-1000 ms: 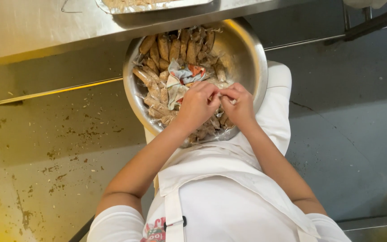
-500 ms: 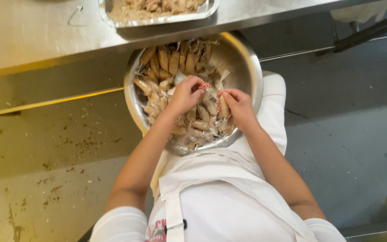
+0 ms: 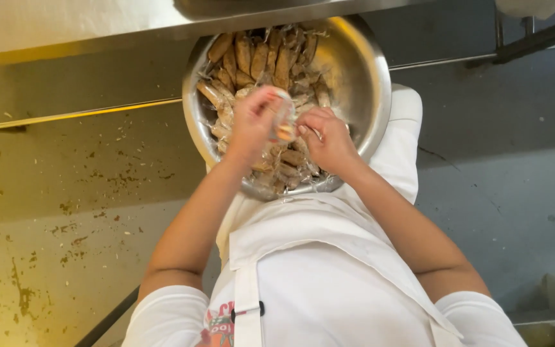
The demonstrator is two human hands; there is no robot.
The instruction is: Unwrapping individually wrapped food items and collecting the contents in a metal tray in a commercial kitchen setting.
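A round steel bowl (image 3: 369,71) rests on my lap, against my white apron (image 3: 329,270). It is filled with several brown, elongated food pieces in clear plastic wrap (image 3: 258,61). My left hand (image 3: 252,122) and my right hand (image 3: 329,138) meet over the middle of the bowl. Between them they pinch one clear-wrapped piece (image 3: 284,119), the left hand gripping its upper end, the right hand's fingertips at its lower end.
A steel counter edge (image 3: 97,26) runs across the top, just above the bowl. To the left lies a stained yellowish floor (image 3: 65,212), to the right a grey floor (image 3: 502,167). A dark metal frame (image 3: 534,35) stands at the top right.
The view has shifted, so the tray on the counter has left the frame. Both hands have drawn together at the bowl's middle and lifted one wrapped piece between them.
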